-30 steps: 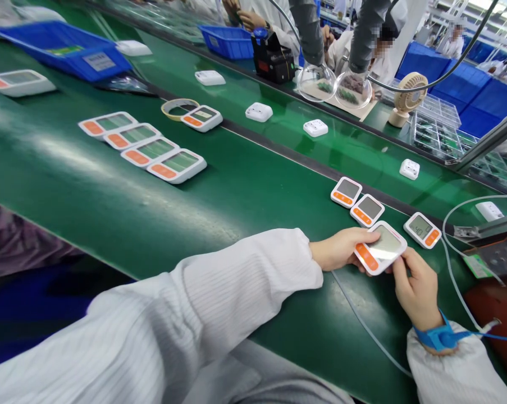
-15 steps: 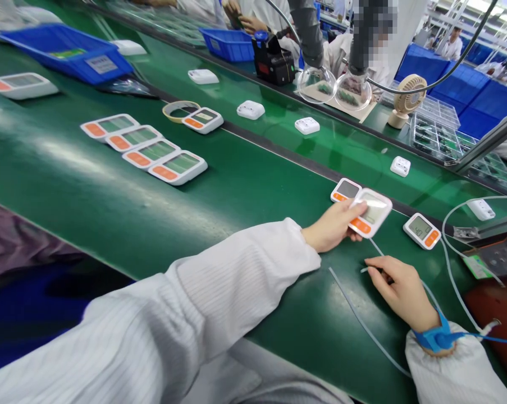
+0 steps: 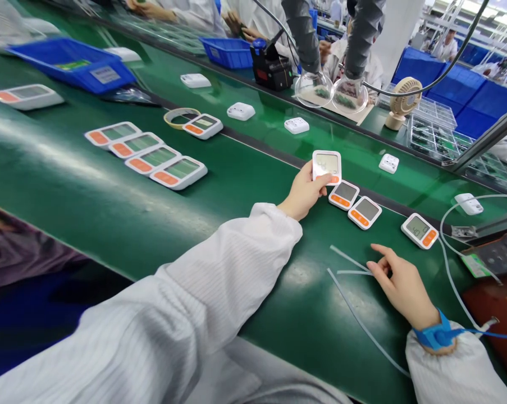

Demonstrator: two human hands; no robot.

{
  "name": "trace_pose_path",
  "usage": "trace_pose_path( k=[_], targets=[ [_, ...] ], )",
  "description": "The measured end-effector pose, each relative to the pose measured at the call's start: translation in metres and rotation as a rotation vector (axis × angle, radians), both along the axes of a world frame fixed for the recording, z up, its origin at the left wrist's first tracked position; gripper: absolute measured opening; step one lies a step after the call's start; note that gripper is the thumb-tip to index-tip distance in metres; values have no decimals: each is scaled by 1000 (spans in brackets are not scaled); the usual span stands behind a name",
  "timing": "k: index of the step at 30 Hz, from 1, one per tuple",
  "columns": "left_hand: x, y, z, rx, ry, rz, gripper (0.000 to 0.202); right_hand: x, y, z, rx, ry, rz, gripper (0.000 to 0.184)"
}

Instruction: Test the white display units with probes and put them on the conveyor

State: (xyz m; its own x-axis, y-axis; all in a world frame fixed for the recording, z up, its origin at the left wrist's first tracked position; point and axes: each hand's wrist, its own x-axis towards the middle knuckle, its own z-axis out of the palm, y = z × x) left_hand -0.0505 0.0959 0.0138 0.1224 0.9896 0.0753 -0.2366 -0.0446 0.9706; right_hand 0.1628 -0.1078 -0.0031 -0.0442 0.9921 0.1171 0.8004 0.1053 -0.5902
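My left hand point(image 3: 306, 191) holds a white handheld meter point(image 3: 327, 165) with a grey display and orange buttons, its thumb on the button area. Digits show faintly on that screen. Just right of it, two similar meters with blank displays, a nearer-left one point(image 3: 344, 194) and a right one point(image 3: 365, 212), lie on the green bench. Low on the right, my right hand point(image 3: 400, 286) has its fingers curled, the index finger raised, and two thin clear tubes point(image 3: 350, 258) meet at its thumb tip. Another tube point(image 3: 362, 325) lies below. A meter with a lit display point(image 3: 420, 230) rests beyond that hand.
Several meters point(image 3: 179, 173) stand in a row at left. A tape roll point(image 3: 179, 118) lies beside another meter. White housings point(image 3: 296, 125) sit along the far green strip. Also there are a blue tray point(image 3: 80, 67), a small fan point(image 3: 405, 101) and co-workers' hands point(image 3: 238, 25) behind.
My left hand has moved left and up with a meter. A second meter now lies on the bench where that hand was. More tube length shows beyond my right thumb.
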Motion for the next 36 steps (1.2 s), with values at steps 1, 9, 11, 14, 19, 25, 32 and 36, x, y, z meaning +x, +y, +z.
trace_pose_path(
  k=[1, 9, 11, 14, 19, 25, 32, 36],
  targets=[
    [-2, 4, -2, -10, 6, 16, 17, 0, 0, 0, 5, -1, -5, 41],
    [-15, 29, -15, -92, 266, 140, 28, 16, 8, -2, 315, -119, -182, 35],
    [-17, 30, -18, -58, 328, 136, 28, 24, 11, -2, 390, -195, -247, 38],
    [-20, 31, -22, 26, 431, 109, 27, 39, 14, -5, 444, -281, -392, 52],
    [-25, 31, -21, 174, 627, 123, 13, 66, 23, -20, 392, -253, -528, 86],
    [-2, -12, -2, 498, 618, 45, 17, 84, 33, -33, 321, -177, -606, 97],
    [37, -99, -8, 180, 294, -723, 25, 51, 18, -9, 418, -104, -585, 89],
    [46, -112, -16, -111, 69, -910, 50, 9, 3, 8, 604, -177, -310, 75]
  ],
)
